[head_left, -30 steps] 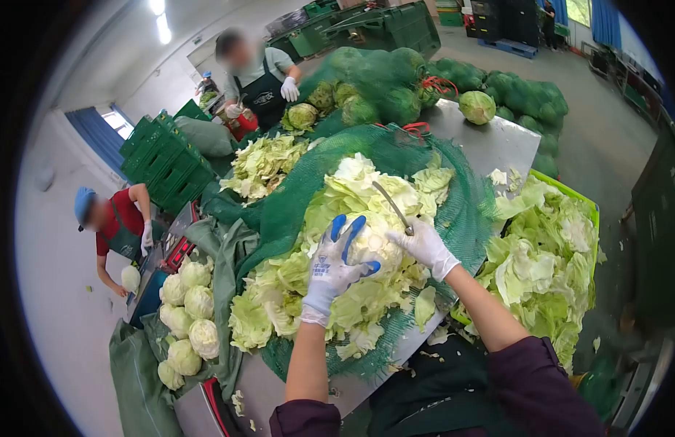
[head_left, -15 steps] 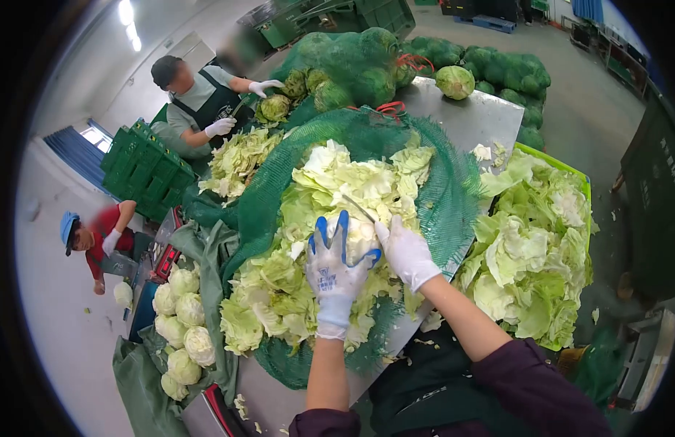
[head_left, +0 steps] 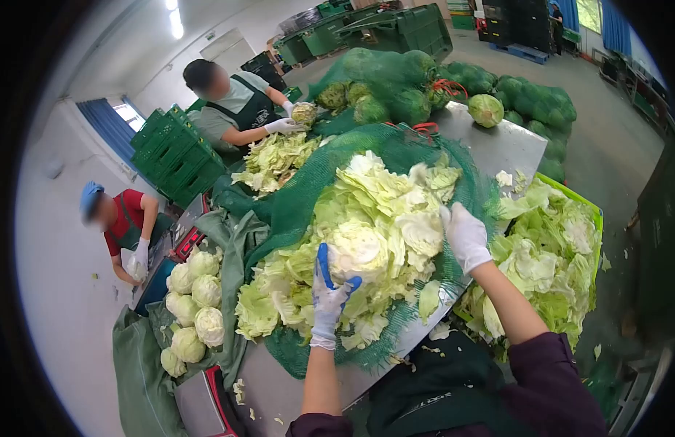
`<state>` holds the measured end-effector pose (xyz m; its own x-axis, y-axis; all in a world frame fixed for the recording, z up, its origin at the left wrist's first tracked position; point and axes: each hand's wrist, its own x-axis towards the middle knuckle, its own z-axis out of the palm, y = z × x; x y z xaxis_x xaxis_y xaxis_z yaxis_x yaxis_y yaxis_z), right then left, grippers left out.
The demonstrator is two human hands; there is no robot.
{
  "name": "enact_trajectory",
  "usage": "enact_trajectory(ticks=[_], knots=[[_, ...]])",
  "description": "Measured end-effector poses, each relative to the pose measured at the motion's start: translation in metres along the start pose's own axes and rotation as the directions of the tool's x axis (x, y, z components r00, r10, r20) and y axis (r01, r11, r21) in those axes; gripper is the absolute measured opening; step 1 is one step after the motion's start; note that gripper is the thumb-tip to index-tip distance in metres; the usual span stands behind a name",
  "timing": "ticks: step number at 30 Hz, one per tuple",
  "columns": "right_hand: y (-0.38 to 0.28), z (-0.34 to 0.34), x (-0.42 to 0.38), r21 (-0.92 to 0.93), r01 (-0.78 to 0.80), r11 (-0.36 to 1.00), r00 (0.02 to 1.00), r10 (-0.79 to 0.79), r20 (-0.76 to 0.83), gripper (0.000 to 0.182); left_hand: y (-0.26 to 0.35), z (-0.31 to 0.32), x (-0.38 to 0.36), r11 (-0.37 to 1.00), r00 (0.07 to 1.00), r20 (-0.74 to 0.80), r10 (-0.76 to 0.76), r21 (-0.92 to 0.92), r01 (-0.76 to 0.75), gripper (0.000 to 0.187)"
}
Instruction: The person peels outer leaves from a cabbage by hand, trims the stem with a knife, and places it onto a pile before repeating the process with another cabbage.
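My left hand [head_left: 332,291], in a white glove with blue fingertips, grips the near side of a trimmed pale cabbage [head_left: 359,246]. That cabbage rests with its cut end up on a heap of loose leaves [head_left: 385,200]. Off to the right, above the heap's edge, my right hand [head_left: 467,239] in a white glove is closed and apart from the cabbage. The knife it held a moment ago hardly shows now, with motion blur near the fingers. Beneath the leaves a green mesh sack [head_left: 290,218] is spread over the metal table [head_left: 490,142].
A lime-green crate [head_left: 598,226] full of leaves stands right. Trimmed cabbages [head_left: 206,291] lie left, by a red-edged scale [head_left: 206,404]. Sacked cabbages [head_left: 385,80] and a loose cabbage [head_left: 485,111] are at the back. Two co-workers [head_left: 239,109] handle cabbages on the left.
My right hand has moved right, away from the cabbage. My left hand has shifted to the cabbage's near side, exposing its top. The view has turned, and the back co-worker now holds a cabbage in both hands.
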<state>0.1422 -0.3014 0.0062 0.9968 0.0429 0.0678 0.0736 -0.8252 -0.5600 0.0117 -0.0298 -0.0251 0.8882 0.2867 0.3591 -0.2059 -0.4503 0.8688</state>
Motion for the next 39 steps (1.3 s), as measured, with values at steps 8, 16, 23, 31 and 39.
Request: enact_trajectory(ticks=[8,16,23,31,39], knots=[[-0.032,-0.045,-0.047,-0.135,0.486,0.863,0.857,-0.441,0.267,0.040,0.017,0.003,0.027,0.977,0.994,0.065,0.086,0.189,-0.097,0.094],[-0.091,0.009,-0.014,0.062,0.414,0.908,0.869,-0.414,0.271,0.053,0.034,0.010,0.029,0.900,0.982,0.135,0.128,0.399,-0.173,0.092],[-0.115,0.026,0.077,0.073,0.457,0.887,0.784,-0.440,0.437,0.067,0.043,0.022,0.023,0.827,0.977,0.116,0.181,0.519,-0.215,0.093],[-0.118,0.059,0.063,0.164,0.452,0.877,0.845,-0.480,0.237,0.055,0.061,0.006,0.031,0.766,0.940,0.235,0.245,0.547,-0.337,0.092],[-0.115,0.111,0.093,0.094,0.312,0.945,0.923,-0.325,0.204,0.042,0.062,0.024,-0.023,0.595,0.928,0.303,0.216,0.713,-0.371,0.080]])
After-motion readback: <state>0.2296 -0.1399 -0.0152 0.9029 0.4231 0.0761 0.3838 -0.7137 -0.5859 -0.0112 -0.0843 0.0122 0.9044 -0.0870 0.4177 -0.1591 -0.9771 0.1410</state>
